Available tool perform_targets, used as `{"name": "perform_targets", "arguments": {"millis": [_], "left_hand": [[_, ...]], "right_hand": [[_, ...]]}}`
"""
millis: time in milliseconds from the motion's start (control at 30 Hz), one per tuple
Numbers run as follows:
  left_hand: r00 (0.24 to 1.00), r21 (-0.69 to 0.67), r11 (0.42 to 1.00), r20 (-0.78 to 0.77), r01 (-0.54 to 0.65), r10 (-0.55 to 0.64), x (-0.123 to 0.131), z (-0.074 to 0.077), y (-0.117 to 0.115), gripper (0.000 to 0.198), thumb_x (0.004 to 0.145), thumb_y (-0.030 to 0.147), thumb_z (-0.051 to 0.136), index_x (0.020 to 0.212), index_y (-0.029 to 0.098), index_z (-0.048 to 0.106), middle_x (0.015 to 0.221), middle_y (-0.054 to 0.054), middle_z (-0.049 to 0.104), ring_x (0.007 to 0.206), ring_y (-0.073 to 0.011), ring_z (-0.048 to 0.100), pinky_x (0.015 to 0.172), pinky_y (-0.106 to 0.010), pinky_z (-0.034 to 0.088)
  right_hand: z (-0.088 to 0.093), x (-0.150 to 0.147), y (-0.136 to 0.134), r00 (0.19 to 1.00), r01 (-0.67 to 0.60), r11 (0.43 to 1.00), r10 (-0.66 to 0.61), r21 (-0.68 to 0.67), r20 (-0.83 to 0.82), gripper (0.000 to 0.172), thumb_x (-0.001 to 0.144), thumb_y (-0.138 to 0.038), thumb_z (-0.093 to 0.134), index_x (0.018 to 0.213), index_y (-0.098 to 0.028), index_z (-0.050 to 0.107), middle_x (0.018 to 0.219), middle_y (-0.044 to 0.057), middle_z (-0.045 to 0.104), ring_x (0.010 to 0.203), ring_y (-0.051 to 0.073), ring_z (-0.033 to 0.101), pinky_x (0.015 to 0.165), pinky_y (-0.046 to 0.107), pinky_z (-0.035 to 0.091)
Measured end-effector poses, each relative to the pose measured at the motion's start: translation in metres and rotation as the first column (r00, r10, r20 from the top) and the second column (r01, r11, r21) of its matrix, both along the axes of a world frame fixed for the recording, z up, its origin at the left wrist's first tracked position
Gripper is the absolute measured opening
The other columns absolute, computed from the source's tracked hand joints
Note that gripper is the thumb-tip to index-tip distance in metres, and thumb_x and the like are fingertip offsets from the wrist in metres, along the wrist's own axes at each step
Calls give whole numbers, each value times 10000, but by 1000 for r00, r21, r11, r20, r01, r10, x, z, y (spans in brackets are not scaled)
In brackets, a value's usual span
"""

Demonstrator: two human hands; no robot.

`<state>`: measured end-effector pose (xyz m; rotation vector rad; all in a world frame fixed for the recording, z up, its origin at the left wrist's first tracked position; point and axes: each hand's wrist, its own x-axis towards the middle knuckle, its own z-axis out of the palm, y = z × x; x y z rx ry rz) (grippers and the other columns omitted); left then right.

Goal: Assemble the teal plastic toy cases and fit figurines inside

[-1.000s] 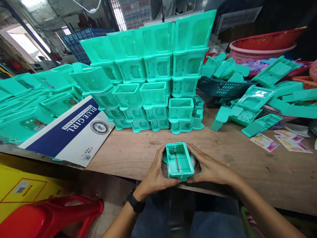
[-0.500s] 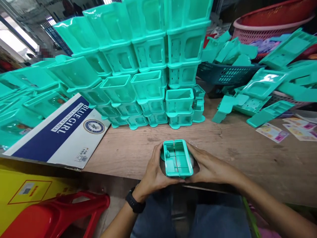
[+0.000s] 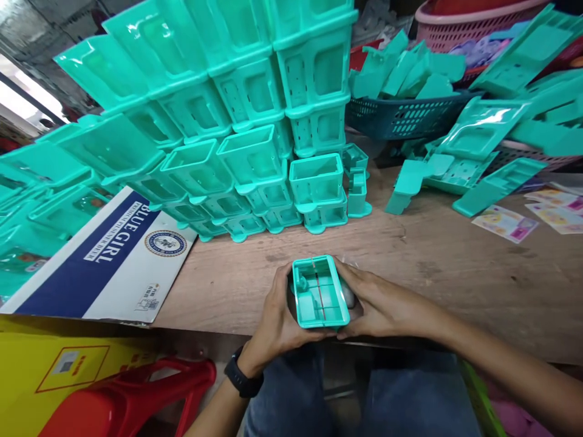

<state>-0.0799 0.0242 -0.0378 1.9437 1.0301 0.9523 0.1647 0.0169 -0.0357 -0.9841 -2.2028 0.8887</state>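
At the near edge of the wooden table [image 3: 455, 273], the left hand [image 3: 277, 317] and right hand [image 3: 383, 306] clasped a small teal box [image 3: 317, 292] from both sides, fingers curled tight against its walls. Bare wood lay between it and the stack of teal boxes [image 3: 255, 121] toward the far edge. Loose teal lids [image 3: 478, 152] and printed stickers [image 3: 505, 223] lay to the right. A cardboard sheet [image 3: 109, 261] at the left edge read "BLUE GIRL".

Two hands, left hand [image 3: 276, 321] and right hand [image 3: 380, 306], grip one turquoise plastic box [image 3: 317, 292]. Behind that box: over a dozen turquoise plastic tubs [image 3: 255, 103], one dark-blue mesh basket [image 3: 401, 118]. Leftward, one blue-and-white cardboard sheet [image 3: 104, 261]; rightward, three colourful sticker sheets [image 3: 504, 223].
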Motion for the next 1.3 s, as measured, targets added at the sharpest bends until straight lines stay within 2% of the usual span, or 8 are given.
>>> {"name": "perform_targets", "arguments": {"millis": [300, 467, 633, 767, 867, 1000, 1167, 1300], "left_hand": [[999, -47, 999, -46, 20, -23, -2, 14, 4, 1131, 556, 648, 978, 1448, 231, 422, 1394, -137, 589, 1299, -392, 597, 1106, -535, 517], [996, -140, 989, 69, -47, 57, 7, 4, -9, 1222, 541, 788, 905, 1499, 231, 391, 1463, -164, 553, 1384, -415, 535, 1192, -577, 435], [974, -286, 957, 198, -46, 106, 14, -6, -23, 1363, 494, 811, 895, 1558, 240, 266, 1482, -182, 554, 1401, -418, 535, 1213, -574, 426], [975, -273, 959, 180, -78, 130, 14, -5, -25, 1334, 504, 837, 868, 1544, 239, 287, 1503, -181, 515, 1406, -408, 529, 1212, -555, 436], [975, -160, 977, 150, -139, 164, 14, -5, -25, 1249, 519, 851, 857, 1499, 228, 397, 1470, -160, 502, 1409, -403, 506, 1208, -548, 439], [965, -39, 964, -10, -263, 263, 18, -5, -33, 1092, 534, 709, 958, 1408, 231, 510, 1381, -129, 543, 1354, -395, 531, 1178, -551, 468], [920, -100, 916, 24, -388, 392, 23, -3, -42, 1069, 564, 545, 975, 1420, 221, 422, 1323, -116, 629, 1206, -355, 654, 1044, -493, 581], [958, -181, 948, 73, -260, 277, 7, 6, -30, 891, 567, 368, 922, 1344, 212, 513, 1216, -76, 704, 1095, -319, 704, 973, -443, 607]], "right_hand": [[18, -8, 0, 999, -24, 998, 23, -55, -33, 1286, 737, -282, 892, 1682, -243, 21, 1550, 200, 514, 1368, 353, 578, 1107, 468, 525], [-5, -17, -9, 995, 80, 997, -79, 16, -59, 1345, 743, -272, 886, 1684, -228, -74, 1656, 247, 363, 1490, 394, 444, 1151, 514, 489], [-26, -28, -24, 982, 173, 982, -165, 80, -96, 1369, 779, -284, 860, 1666, -274, -182, 1672, 238, 346, 1473, 405, 468, 1109, 544, 535], [-28, -34, -29, 969, 234, 969, -225, 84, -107, 1270, 802, -294, 825, 1688, -274, -85, 1698, 210, 310, 1488, 405, 447, 1139, 546, 513], [-26, -36, -29, 958, 271, 960, -262, 72, -116, 1246, 758, -231, 810, 1690, -256, -16, 1680, 202, 349, 1475, 400, 467, 1143, 532, 513], [-20, -40, -30, 956, 261, 964, -251, 52, -151, 1129, 724, -130, 678, 1670, -256, 76, 1601, 172, 464, 1439, 370, 516, 1130, 502, 528], [-26, -55, -39, 926, 360, 932, -353, 35, -130, 1082, 705, -115, 599, 1665, -212, 108, 1542, 205, 498, 1400, 383, 548, 1093, 530, 547], [-20, -40, -38, 925, 368, 930, -368, -8, -93, 926, 850, -279, 675, 1658, -234, 225, 1515, 193, 559, 1307, 374, 631, 1010, 498, 603]]}}
